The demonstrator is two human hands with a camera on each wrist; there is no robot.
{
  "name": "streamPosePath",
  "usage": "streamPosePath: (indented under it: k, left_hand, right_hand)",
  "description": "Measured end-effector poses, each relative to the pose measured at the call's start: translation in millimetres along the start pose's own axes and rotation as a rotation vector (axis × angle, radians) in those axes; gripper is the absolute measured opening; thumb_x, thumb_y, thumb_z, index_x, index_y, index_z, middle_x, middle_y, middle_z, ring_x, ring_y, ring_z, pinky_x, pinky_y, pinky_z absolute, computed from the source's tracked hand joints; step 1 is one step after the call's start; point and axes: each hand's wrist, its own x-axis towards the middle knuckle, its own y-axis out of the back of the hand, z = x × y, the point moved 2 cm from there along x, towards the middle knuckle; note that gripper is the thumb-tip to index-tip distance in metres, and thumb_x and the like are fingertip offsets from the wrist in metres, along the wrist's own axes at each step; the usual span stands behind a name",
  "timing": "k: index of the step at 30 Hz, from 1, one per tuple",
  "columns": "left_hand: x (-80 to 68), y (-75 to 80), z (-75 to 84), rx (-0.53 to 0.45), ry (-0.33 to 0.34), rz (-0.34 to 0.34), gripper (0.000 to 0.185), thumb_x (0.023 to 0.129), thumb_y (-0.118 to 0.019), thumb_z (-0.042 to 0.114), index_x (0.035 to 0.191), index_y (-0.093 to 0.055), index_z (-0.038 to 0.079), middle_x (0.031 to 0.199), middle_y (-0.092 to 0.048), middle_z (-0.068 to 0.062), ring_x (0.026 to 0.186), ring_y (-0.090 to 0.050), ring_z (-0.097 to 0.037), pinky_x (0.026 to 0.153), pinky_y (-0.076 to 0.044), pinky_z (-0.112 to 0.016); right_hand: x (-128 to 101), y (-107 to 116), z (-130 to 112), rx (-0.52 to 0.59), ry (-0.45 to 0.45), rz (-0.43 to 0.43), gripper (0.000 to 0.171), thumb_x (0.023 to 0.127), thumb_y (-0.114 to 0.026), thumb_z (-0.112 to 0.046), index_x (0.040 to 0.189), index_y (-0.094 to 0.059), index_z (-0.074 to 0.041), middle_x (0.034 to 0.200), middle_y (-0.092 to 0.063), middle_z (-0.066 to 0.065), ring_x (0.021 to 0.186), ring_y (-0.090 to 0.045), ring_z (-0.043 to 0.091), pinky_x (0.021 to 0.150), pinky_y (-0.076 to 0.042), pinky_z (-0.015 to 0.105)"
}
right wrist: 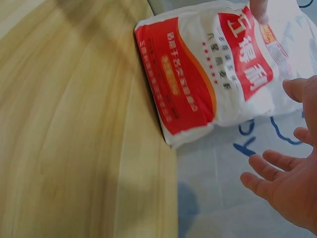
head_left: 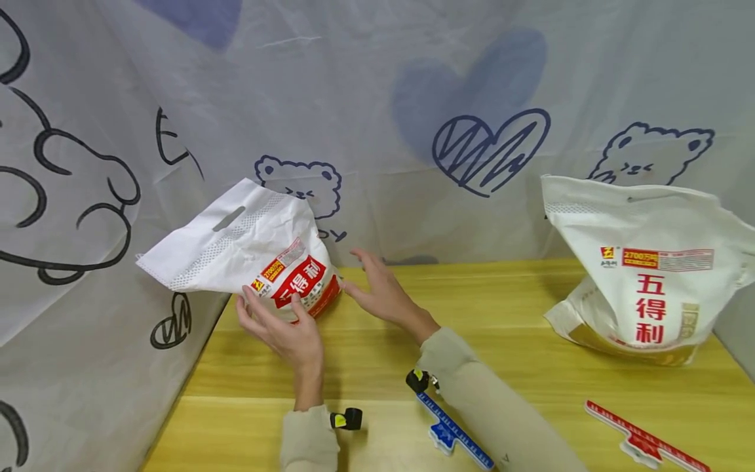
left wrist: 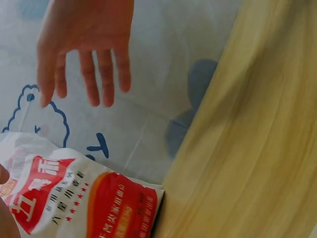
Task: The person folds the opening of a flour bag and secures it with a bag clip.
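Note:
A white flour bag [head_left: 283, 242] with red print and a punched handle slot leans to the left near the back of the wooden table. Against its lower front rests my left hand [head_left: 289, 331], thumb and fingers spread over the printed side. My right hand [head_left: 386, 292] is held beside the bag's right end, its fingers extended and nothing in its grasp. In the right wrist view the right hand [right wrist: 287, 188] has its fingers spread near the bag [right wrist: 198, 74]. From the left wrist, the bag's red-printed base [left wrist: 124, 206] shows, and the right hand [left wrist: 89, 39] appears above it.
Another white flour bag [head_left: 660, 275], its top wide and flattened, stands at the right. A blue sealing clip [head_left: 451, 429] lies by my right forearm, and a red sealing clip [head_left: 645, 439] is at the front right. A printed cloth [head_left: 377, 131] hangs behind the table.

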Motion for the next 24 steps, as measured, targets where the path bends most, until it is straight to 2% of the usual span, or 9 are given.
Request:
streamPosePath:
  k: [3, 7, 12, 15, 21, 24]
  left_hand:
    - [-1.2, -0.8, -6.1, -0.007, 0.030, -0.007, 0.081, 0.094, -0.071, 0.008, 0.162, -0.027, 0.010, 0.161, -0.022, -0.023, 0.151, -0.021, -0.029, 0.122, -0.025, -0.046]
    - [-1.9, -1.8, -14.8, 0.007, 0.037, -0.033, 0.079, 0.095, -0.072, 0.009, 0.162, -0.031, 0.014, 0.163, -0.022, -0.021, 0.151, -0.021, -0.030, 0.121, -0.026, -0.051]
    - [0.1, -5.3, -26.0, 0.086, 0.021, -0.120, 0.082, 0.092, -0.076, 0.009, 0.161, -0.034, 0.022, 0.166, -0.021, -0.015, 0.150, -0.022, -0.034, 0.118, -0.028, -0.059]
    - [1.0, -6.8, -31.3, 0.126, 0.005, -0.161, 0.086, 0.088, -0.078, 0.005, 0.161, -0.035, 0.025, 0.166, -0.020, -0.016, 0.148, -0.022, -0.039, 0.116, -0.030, -0.062]
    - [1.4, -9.6, -36.4, 0.156, -0.053, -0.174, 0.087, 0.085, -0.081, 0.001, 0.158, -0.039, 0.024, 0.163, -0.024, -0.021, 0.146, -0.025, -0.041, 0.116, -0.031, -0.059]
    - [1.0, -11.0, -37.9, 0.169, -0.060, -0.179, 0.086, 0.086, -0.081, 0.002, 0.158, -0.040, 0.025, 0.163, -0.024, -0.021, 0.147, -0.024, -0.040, 0.117, -0.030, -0.059]
  right_hand:
    - [7.1, -11.8, -3.4, 0.035, -0.009, -0.016, 0.070, 0.100, -0.065, -0.034, 0.158, -0.033, -0.012, 0.158, -0.039, 0.013, 0.140, -0.045, 0.032, 0.110, -0.043, 0.052]
    - [14.2, -22.4, -7.1, 0.055, -0.012, -0.032, 0.070, 0.099, -0.067, -0.034, 0.158, -0.034, -0.014, 0.159, -0.038, 0.013, 0.142, -0.043, 0.033, 0.110, -0.042, 0.056]
    - [22.3, -29.3, -10.0, 0.020, 0.039, -0.032, 0.069, 0.099, -0.068, -0.031, 0.158, -0.036, -0.015, 0.160, -0.039, 0.010, 0.146, -0.039, 0.029, 0.114, -0.038, 0.055]
    - [28.5, -32.6, -12.1, 0.004, 0.081, -0.032, 0.069, 0.098, -0.070, -0.028, 0.157, -0.037, -0.012, 0.159, -0.041, 0.011, 0.146, -0.039, 0.029, 0.114, -0.038, 0.053]
    - [42.7, -40.9, -16.7, -0.015, 0.104, -0.036, 0.069, 0.097, -0.071, -0.027, 0.157, -0.038, -0.013, 0.156, -0.043, 0.012, 0.140, -0.044, 0.028, 0.110, -0.043, 0.050]
    - [49.8, -46.0, -18.6, -0.016, 0.109, -0.031, 0.070, 0.096, -0.072, -0.028, 0.156, -0.038, -0.014, 0.156, -0.042, 0.011, 0.137, -0.047, 0.027, 0.107, -0.047, 0.047]
